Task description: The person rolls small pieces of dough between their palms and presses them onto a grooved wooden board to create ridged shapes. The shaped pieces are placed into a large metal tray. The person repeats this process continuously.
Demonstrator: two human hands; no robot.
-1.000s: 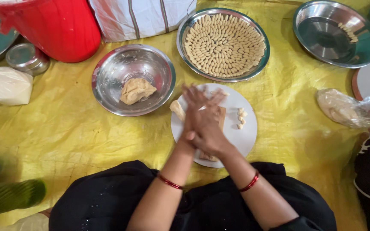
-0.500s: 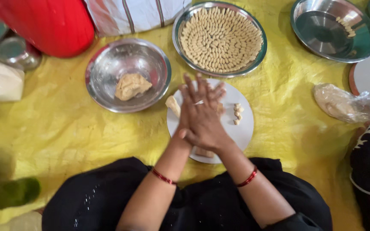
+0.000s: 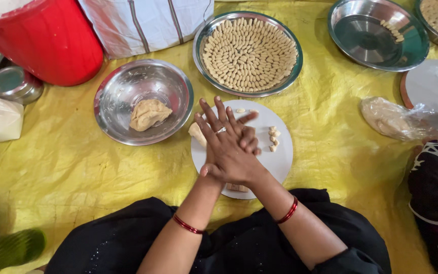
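Still, the palms are pressed together over the white board (image 3: 280,162).

The left hand (image 3: 219,139) is laid across the right hand (image 3: 242,152), fingers spread and pointing away; whether dough is caught between them cannot be told. Compared with half a second ago, the fingers are fanned wider and the left hand is slid further forward. A dough lump (image 3: 196,134) lies at the board's left edge, small pieces (image 3: 273,138) to the right. More dough (image 3: 149,113) sits in the steel bowl (image 3: 122,86); shaped pieces fill the tray (image 3: 249,55).

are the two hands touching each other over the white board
Touching. The head view shows the left hand laid flat across the right hand, palms pressed together above the white round board.
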